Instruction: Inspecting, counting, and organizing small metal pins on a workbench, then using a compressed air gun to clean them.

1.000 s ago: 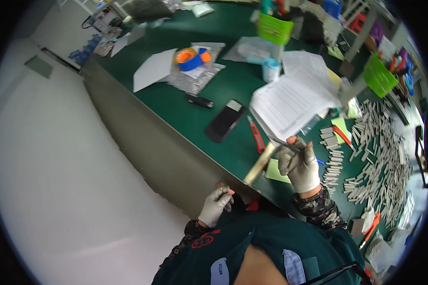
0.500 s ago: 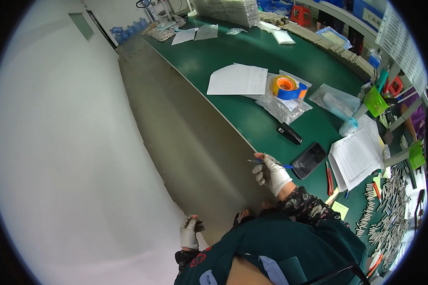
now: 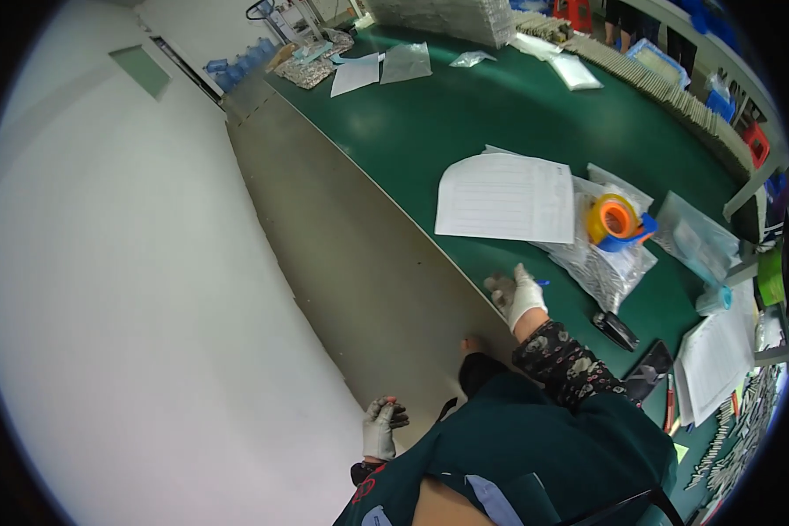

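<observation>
My right hand (image 3: 519, 296), in a white glove with greyed fingers, is over the near edge of the green table. It grips a blue pen (image 3: 543, 282), most of which the hand hides. Just beyond it lies a printed paper sheet (image 3: 504, 197) with one rounded corner. My left hand (image 3: 380, 428), gloved too, hangs low over the floor beside my body. Its fingers are loosely bent and a little apart, with nothing visible in them.
Right of the sheet, a tape roll in a blue dispenser (image 3: 618, 223) rests on clear plastic bags (image 3: 600, 272). Nearer are a black stapler (image 3: 615, 330), a phone (image 3: 649, 370), a red cutter (image 3: 671, 403) and a paper stack (image 3: 717, 359). Many metal pins (image 3: 749, 438) lie at lower right.
My right hand, still with the pen, has moved forward along the table edge toward the printed sheet. The view has shifted, so table items appear lower and farther right. The left hand stays low.
</observation>
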A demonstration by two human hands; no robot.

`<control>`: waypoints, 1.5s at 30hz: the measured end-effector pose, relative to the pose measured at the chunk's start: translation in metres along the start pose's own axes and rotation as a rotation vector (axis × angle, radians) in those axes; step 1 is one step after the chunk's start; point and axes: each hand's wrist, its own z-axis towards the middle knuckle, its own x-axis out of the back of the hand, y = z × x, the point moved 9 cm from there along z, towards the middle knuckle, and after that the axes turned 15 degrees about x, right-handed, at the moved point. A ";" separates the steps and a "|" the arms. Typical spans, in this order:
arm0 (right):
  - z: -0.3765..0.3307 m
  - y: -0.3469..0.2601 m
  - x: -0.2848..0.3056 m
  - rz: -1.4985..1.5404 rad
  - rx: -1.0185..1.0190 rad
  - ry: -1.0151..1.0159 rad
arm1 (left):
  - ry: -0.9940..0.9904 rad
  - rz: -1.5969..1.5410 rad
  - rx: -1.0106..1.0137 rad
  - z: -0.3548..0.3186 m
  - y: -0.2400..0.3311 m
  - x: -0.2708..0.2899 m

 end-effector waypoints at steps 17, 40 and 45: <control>0.025 -0.037 -0.027 -0.065 0.628 0.610 | -0.415 0.535 0.133 0.213 0.190 -0.105; 0.044 -0.022 0.052 -0.363 1.121 1.292 | -0.586 0.943 0.041 0.301 0.268 -0.147; 0.026 -0.035 0.009 -0.196 1.058 1.157 | -0.498 0.906 0.041 0.314 0.280 -0.136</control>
